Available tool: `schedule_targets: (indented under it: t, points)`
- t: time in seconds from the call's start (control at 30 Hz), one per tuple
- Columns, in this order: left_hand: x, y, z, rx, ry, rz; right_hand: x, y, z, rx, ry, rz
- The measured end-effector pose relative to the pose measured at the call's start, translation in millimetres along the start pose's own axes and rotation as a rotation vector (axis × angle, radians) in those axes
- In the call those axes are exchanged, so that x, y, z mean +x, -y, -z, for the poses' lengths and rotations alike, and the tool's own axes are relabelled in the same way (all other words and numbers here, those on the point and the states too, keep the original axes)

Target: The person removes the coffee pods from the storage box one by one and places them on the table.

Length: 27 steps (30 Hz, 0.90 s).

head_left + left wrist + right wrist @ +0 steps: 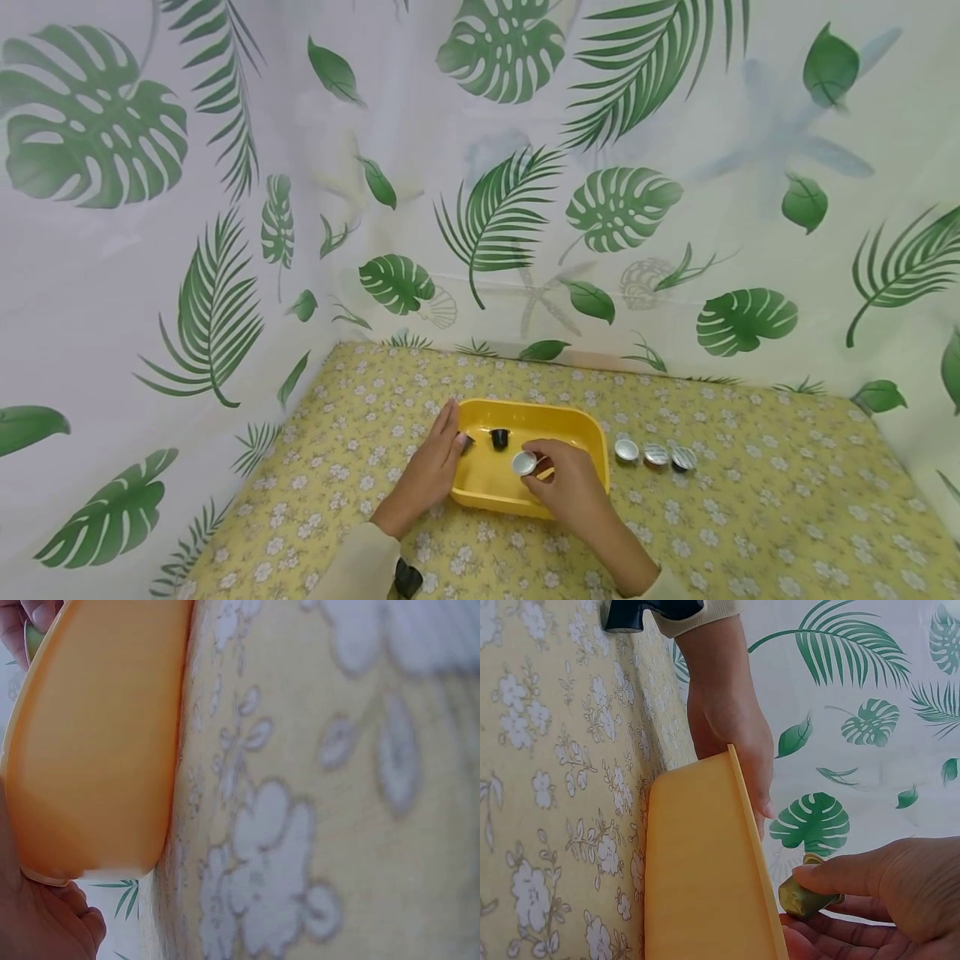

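Observation:
A yellow plastic tray (486, 483) stands on the flowered cloth. My left hand (429, 471) grips its left side, the thumb over the rim. Between thumb and fingers, my right hand (576, 492) pinches a greenish-gold coffee capsule (801, 897) above the tray's right half; its silver lid is turned toward the head camera. Inside the tray lie a black coffee capsule (499, 439) near the back and a dark capsule (467, 444) beside the left thumb, partly hidden by that hand.
To the right of the tray, three coffee capsules stand in a row with silver lids up: a left one (626, 451), a middle one (656, 454) and a right one (683, 458). A leaf-patterned curtain (525, 325) hangs behind and to the sides of the table.

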<state>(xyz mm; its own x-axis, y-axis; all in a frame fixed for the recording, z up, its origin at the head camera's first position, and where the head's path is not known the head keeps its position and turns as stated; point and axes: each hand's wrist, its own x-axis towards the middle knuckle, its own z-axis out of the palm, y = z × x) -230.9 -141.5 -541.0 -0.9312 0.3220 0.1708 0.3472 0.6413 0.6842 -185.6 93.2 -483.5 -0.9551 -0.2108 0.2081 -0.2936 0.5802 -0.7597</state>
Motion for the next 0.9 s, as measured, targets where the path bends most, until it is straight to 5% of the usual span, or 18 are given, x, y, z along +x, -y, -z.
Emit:
schedule_targets:
  t: [0.9]
  points:
    - [-1.3, -2.9, 0.1, -0.008, 0.019, 0.026, -30, -22, 43, 0.029, -0.116, -0.091]
